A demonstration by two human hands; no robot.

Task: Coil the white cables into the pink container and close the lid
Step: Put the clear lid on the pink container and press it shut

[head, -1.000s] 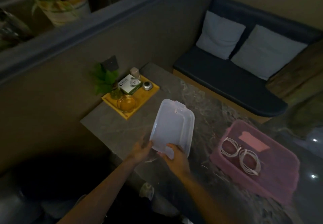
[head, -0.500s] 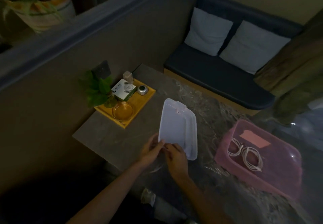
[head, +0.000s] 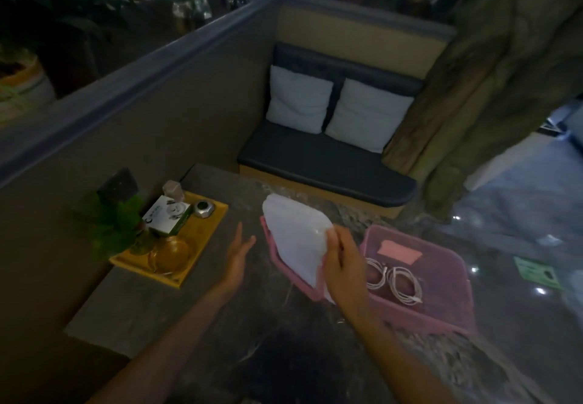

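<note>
Right hand [head: 344,265] gripping lid [head: 296,239] edge, left hand [head: 236,254] apart

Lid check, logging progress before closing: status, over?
Right hand grips lid, tilted, left of pink container. Left hand open, empty. Two coiled white cables inside; container not yet closed. Nothing blocking.

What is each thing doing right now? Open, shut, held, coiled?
Container: open, no lid on.
Cables: two coils, inside the container.
Lid: off, tilted, held by the right hand.
Right hand: gripping the lid.
Left hand: open, empty.
</note>
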